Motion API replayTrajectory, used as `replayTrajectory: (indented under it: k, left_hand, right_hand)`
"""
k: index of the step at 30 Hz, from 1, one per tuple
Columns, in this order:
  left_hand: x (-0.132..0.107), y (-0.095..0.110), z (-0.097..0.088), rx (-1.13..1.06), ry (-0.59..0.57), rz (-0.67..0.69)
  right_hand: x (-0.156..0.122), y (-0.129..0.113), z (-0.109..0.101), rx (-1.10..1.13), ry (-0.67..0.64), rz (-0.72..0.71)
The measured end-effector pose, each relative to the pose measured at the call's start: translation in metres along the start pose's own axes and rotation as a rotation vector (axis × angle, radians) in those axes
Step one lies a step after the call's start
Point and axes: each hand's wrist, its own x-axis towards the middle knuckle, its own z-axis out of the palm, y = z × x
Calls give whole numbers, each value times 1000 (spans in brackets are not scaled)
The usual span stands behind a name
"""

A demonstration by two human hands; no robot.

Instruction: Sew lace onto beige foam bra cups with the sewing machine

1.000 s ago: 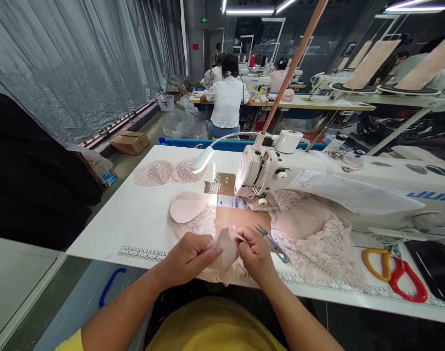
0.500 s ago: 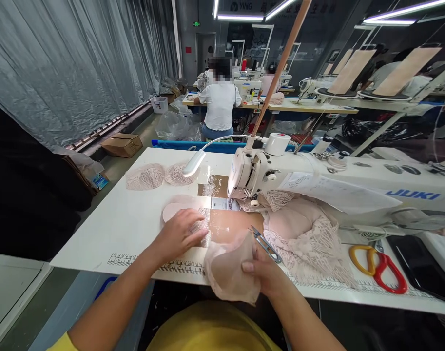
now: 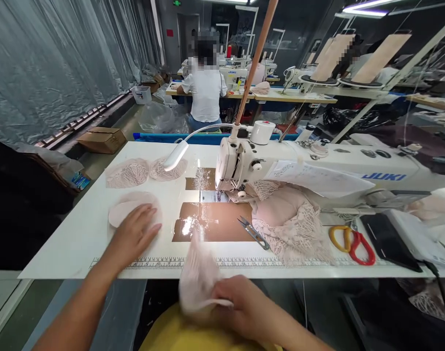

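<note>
My left hand (image 3: 136, 228) lies with its fingers stretched out over a sheer pale-pink fabric piece (image 3: 123, 207) on the white table. A rounded, paler pad-like shape shows within that piece. My right hand (image 3: 240, 300), fingers closed, grips a cup-shaped piece of thin pale-pink fabric (image 3: 198, 278) at the table's front edge, above my lap; the piece is blurred by motion. Thread snips (image 3: 254, 233) rest on the brown taped patch (image 3: 222, 222). Beyond stands the sewing machine (image 3: 259, 158), with lace-trimmed pink fabric (image 3: 288, 214) bunched by its needle area.
Two lace pieces (image 3: 129, 173) lie at the back left under a small lamp (image 3: 176, 155). Scissors with yellow and red handles (image 3: 361, 247) and a black phone-like slab (image 3: 388, 239) lie at right. Ahead, a person in a white shirt (image 3: 206, 95) sits at another table.
My left hand and the fabric piece under it have slid left, away from the machine. My right hand has moved left and down toward my lap with its fabric piece. The view has shifted right.
</note>
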Motion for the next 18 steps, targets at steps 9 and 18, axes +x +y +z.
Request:
replayTrajectory:
  k: [9, 18]
  left_hand:
    - [-11, 67, 15, -860, -346, 91]
    - [8, 84, 40, -1294, -713, 81]
  right_hand:
    - [29, -3, -16, 701, 115, 176]
    - [32, 0, -12, 798, -5, 174]
